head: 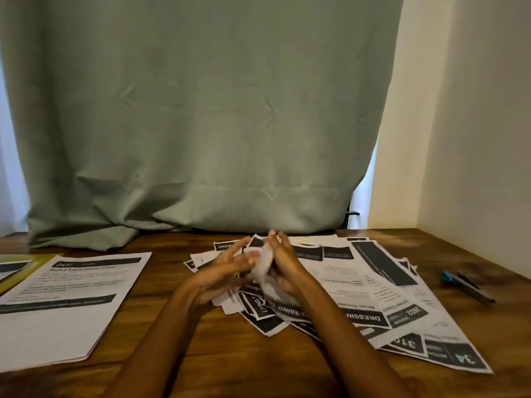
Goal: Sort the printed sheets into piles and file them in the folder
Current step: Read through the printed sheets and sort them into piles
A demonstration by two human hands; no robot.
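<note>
Sheet [264,265] between palms | left hand [227,265] fingers straight | right hand [283,264] cups it | above loose pile [359,285]

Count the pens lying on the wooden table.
2: a blue-capped pen and a dark pen lie side by side right of the scattered sheets. Others may be hidden under paper.

Both forearms reach forward, hands close together, palms facing. Left hand [227,267] fingers spread straight; right hand [283,262] fingers extended upward.
</note>
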